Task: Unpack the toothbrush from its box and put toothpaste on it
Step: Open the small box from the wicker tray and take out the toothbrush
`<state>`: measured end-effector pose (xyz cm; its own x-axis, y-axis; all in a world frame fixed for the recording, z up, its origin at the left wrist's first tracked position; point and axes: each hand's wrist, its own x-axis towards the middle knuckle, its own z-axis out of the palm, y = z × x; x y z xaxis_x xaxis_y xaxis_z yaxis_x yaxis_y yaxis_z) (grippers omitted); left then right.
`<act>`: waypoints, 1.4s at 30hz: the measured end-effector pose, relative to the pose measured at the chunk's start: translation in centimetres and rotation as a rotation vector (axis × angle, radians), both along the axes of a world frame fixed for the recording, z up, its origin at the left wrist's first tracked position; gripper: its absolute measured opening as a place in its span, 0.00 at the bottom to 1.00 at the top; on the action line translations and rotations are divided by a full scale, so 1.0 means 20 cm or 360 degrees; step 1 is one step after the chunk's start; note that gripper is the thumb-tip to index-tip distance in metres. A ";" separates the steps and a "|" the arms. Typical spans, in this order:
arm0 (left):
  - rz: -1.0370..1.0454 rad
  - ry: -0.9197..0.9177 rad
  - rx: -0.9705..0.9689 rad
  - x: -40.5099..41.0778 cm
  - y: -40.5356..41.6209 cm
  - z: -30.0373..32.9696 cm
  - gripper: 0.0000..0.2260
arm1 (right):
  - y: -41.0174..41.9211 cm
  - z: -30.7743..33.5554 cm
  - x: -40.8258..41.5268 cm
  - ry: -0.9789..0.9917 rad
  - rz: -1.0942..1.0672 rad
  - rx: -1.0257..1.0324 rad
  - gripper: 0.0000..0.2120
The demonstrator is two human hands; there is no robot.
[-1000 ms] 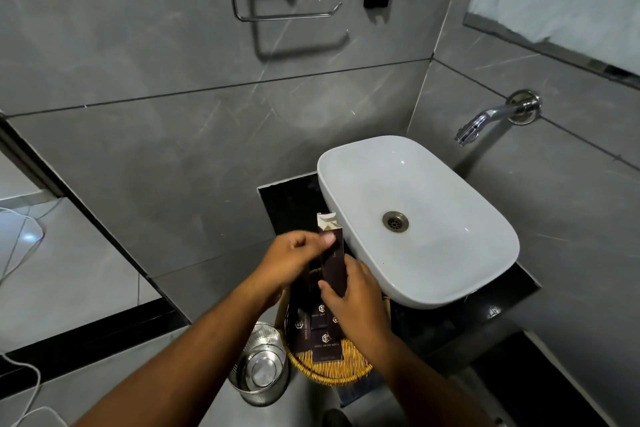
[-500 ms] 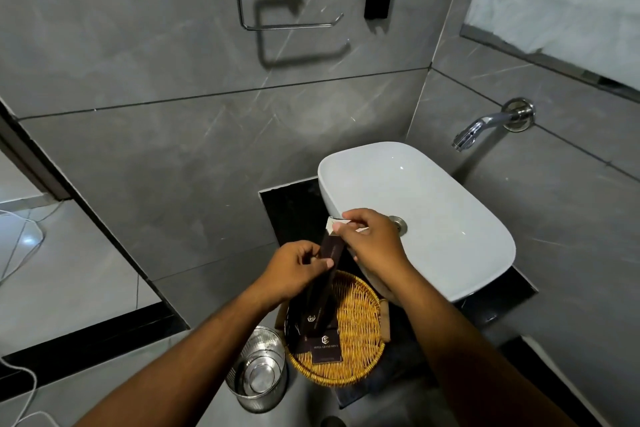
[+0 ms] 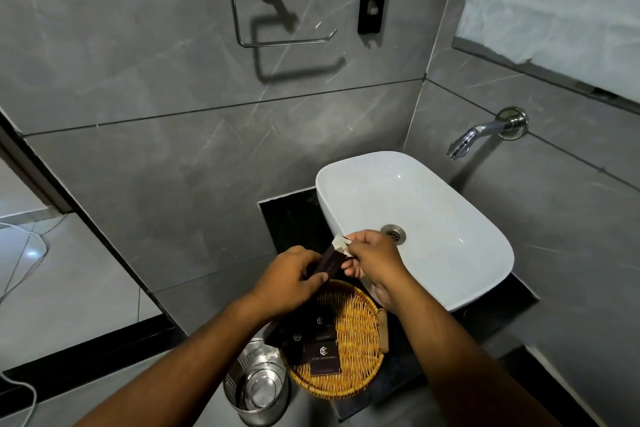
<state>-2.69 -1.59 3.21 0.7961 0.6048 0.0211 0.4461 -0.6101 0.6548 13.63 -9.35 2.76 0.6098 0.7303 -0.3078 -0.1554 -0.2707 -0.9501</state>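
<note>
A slim dark toothbrush box (image 3: 329, 263) is held tilted above the wicker basket, at the near left edge of the sink. My left hand (image 3: 290, 279) grips its lower half. My right hand (image 3: 372, 259) pinches the pale open flap (image 3: 340, 244) at the box's top end. The toothbrush itself is hidden inside the box, and I see no toothpaste tube.
A round wicker basket (image 3: 356, 350) on the black counter (image 3: 294, 222) holds several dark amenity packets (image 3: 323, 359). The white basin (image 3: 415, 218) sits to the right under a wall tap (image 3: 485, 132). A steel bin (image 3: 258, 388) stands below left.
My right hand went from the box's lower side to its top end and took hold of the flap. The box tilted from upright toward the sink, with my left hand now around its lower part.
</note>
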 end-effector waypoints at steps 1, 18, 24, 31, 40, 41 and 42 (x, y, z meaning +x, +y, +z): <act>-0.0078 0.0062 0.0138 0.01 0.02 0.01 0.14 | -0.02 -0.03 0.00 0.0221 -0.0043 0.0000 0.07; -0.0193 0.0187 -0.0235 0.08 -0.04 -0.02 0.11 | -0.18 -0.22 -0.04 0.0757 -0.0082 0.0129 0.07; -0.0017 0.0062 -0.0801 0.03 -0.06 -0.05 0.08 | -0.15 -0.21 -0.04 0.0809 -0.0132 0.0216 0.08; -0.0420 0.0655 -0.0097 0.07 0.11 0.11 0.16 | -0.15 -0.23 -0.07 0.1006 -0.0110 0.0212 0.11; -0.0700 0.1568 0.0425 0.29 0.09 0.46 0.14 | -0.11 -0.28 -0.21 0.1306 -0.0053 0.0261 0.13; -0.0697 0.1600 0.0425 0.30 0.08 0.47 0.14 | -0.11 -0.28 -0.22 0.1317 -0.0068 0.0263 0.12; -0.0688 0.1614 0.0418 0.30 0.07 0.47 0.14 | -0.11 -0.28 -0.22 0.1324 -0.0082 0.0263 0.11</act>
